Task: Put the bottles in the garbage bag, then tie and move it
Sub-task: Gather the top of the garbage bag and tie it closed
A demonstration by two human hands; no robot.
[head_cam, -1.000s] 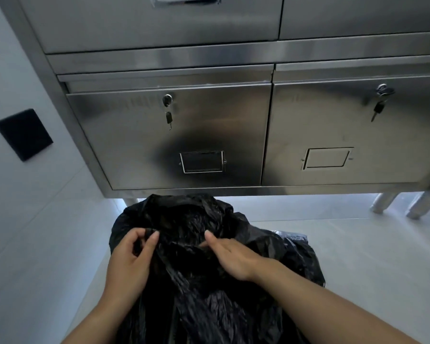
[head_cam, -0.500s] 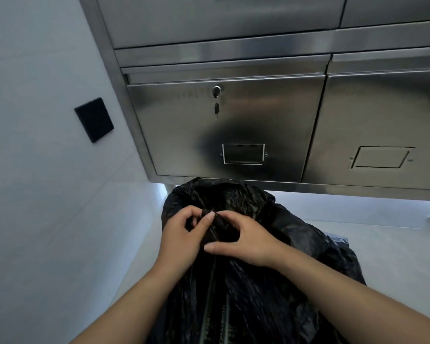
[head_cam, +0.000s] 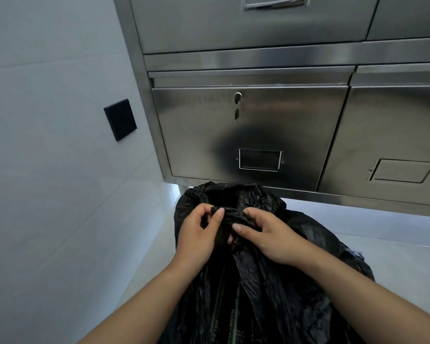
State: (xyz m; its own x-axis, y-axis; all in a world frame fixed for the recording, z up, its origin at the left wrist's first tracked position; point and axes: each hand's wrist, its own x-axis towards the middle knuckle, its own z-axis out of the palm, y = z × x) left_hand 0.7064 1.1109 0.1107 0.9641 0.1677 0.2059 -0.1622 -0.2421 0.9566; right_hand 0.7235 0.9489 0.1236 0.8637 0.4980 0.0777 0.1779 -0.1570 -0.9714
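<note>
A black garbage bag point(head_cam: 271, 294) stands on the pale floor right below me, bulging and crinkled. Its top is gathered into a twisted bunch between my hands. My left hand point(head_cam: 196, 234) pinches that bunch from the left with thumb and fingers. My right hand point(head_cam: 266, 237) grips the same bunch from the right, fingers curled over the plastic. The two hands nearly touch. No bottles show; whatever the bag holds is hidden by the plastic.
A stainless steel cabinet point(head_cam: 258, 135) with locked drawers rises just behind the bag, raised off the floor on legs. A white wall point(head_cam: 47, 170) with a black square plate point(head_cam: 120, 119) closes off the left. Pale floor point(head_cam: 395, 249) extends to the right.
My hands have come together from apart on the bag's rim, gathering its top into one bunch. The view has swung left, so the cabinet sits further right.
</note>
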